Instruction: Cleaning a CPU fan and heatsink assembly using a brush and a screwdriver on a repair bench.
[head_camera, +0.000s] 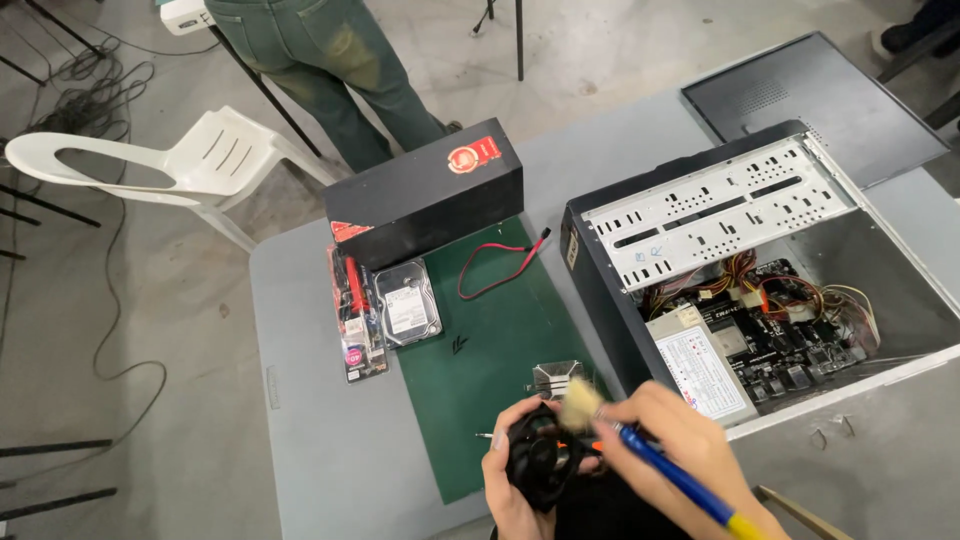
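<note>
While the left hand (512, 478) clasps a light, fragile black cooling fan (540, 458) by its frame, the right hand (668, 440), at three o'clock, grips a blue-handled brush (640, 450).

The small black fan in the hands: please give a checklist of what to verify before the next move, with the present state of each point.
1. Left hand holds the black fan firmly: ok, fingers wrap its frame.
2. Right hand has a steady grip on the blue-handled brush: ok.
3. Bristles reach the fan: ok, the tip lies at its upper edge.
4. Fan blades free of dust: cannot tell.
5. Heatsink on the green mat clear of the hands: ok, it lies just beyond them.
6. Open computer case out of the brush's way: ok, it sits to the right.
</note>
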